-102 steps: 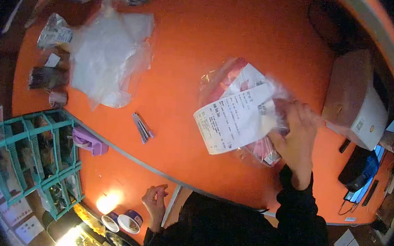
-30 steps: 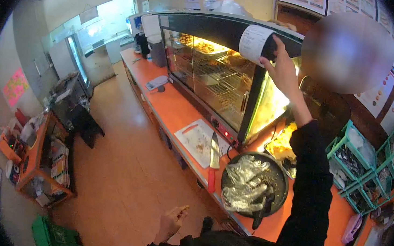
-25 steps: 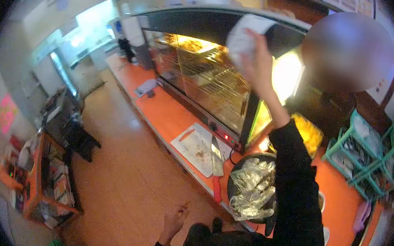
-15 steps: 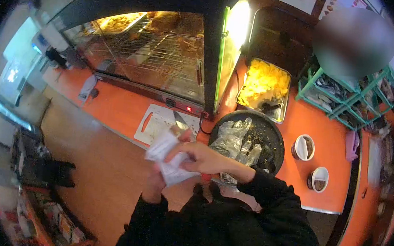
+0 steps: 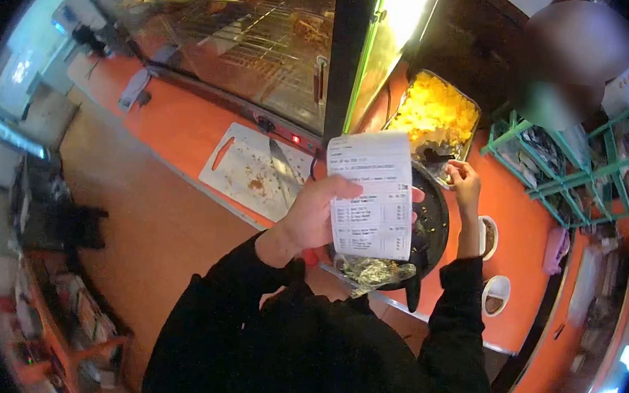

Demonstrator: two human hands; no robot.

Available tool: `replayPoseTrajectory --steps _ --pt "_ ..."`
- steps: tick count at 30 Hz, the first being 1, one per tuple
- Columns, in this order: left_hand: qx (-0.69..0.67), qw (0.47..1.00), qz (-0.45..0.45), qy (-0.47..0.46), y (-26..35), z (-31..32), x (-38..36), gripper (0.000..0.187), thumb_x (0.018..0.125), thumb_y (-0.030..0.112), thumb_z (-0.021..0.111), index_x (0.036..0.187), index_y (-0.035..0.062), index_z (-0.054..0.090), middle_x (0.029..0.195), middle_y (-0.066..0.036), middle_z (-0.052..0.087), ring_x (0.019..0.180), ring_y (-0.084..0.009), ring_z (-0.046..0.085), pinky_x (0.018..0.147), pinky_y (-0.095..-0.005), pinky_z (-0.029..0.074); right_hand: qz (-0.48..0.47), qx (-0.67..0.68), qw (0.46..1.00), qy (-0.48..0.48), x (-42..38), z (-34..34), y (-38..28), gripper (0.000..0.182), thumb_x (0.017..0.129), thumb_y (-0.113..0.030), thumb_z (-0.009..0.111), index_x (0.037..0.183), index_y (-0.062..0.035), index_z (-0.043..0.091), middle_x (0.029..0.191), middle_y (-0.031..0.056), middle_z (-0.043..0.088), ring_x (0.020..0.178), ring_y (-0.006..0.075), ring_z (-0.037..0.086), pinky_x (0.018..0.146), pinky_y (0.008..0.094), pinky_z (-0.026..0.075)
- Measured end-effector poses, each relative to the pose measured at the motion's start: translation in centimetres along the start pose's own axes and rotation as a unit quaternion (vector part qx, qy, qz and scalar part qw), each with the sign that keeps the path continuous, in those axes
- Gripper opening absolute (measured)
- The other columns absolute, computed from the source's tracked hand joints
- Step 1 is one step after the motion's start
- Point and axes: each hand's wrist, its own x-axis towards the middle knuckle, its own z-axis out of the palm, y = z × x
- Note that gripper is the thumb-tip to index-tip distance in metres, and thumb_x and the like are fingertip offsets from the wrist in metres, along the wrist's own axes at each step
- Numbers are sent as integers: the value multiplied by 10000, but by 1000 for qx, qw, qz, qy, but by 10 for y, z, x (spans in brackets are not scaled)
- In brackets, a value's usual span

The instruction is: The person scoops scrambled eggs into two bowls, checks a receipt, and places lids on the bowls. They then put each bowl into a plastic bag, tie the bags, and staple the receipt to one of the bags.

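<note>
My left hand [image 5: 313,215] grips a printed paper receipt [image 5: 372,216], spread flat with its text facing me. My right hand [image 5: 466,189] is beside the near right corner of a metal tray [image 5: 473,135] of yellow food pieces [image 5: 434,106], its fingers bent and slightly apart. A black handle [image 5: 435,156] lies in that tray, near my right fingertips. Behind the receipt is a dark round pan [image 5: 435,233], partly covered. Crumpled clear plastic [image 5: 375,273] shows below the receipt, at the pan's near edge.
A white cutting board [image 5: 241,182] with crumbs and a knife [image 5: 281,162] lies left of the pan. Behind it stands a lit glass food warmer [image 5: 259,57]. Two bowls [image 5: 497,295] are on the right. Green baskets [image 5: 557,161] and another person, blurred, are beyond.
The receipt, crumpled between both hands before, now lies open in my left hand, farther right and higher. My right hand has let go and moved to the tray. The view has shifted.
</note>
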Motion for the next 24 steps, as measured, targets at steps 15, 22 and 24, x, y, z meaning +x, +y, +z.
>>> replayPoseTrajectory --steps 15,22,24 --pt "16 984 118 131 -111 23 66 472 786 179 428 1202 -40 379 1134 -210 506 1020 -297 521 882 -390 397 -254 -628 707 -206 173 14 183 384 682 -124 644 1047 -109 526 906 118 607 861 301 579 740 464 428" --pt "100 972 142 157 -114 40 75 622 795 337 480 1257 -36 295 1091 -332 470 990 -437 506 804 -458 458 -225 -554 786 -154 170 18 183 283 814 -62 424 1090 -98 471 1023 127 550 970 289 527 874 509 332" --pt "107 970 150 158 -112 43 80 619 813 357 456 1260 -38 291 1090 -331 471 998 -440 500 810 -472 451 -206 -574 775 -162 171 18 183 248 820 -84 421 1051 -104 510 1058 138 510 1028 305 480 886 496 321"
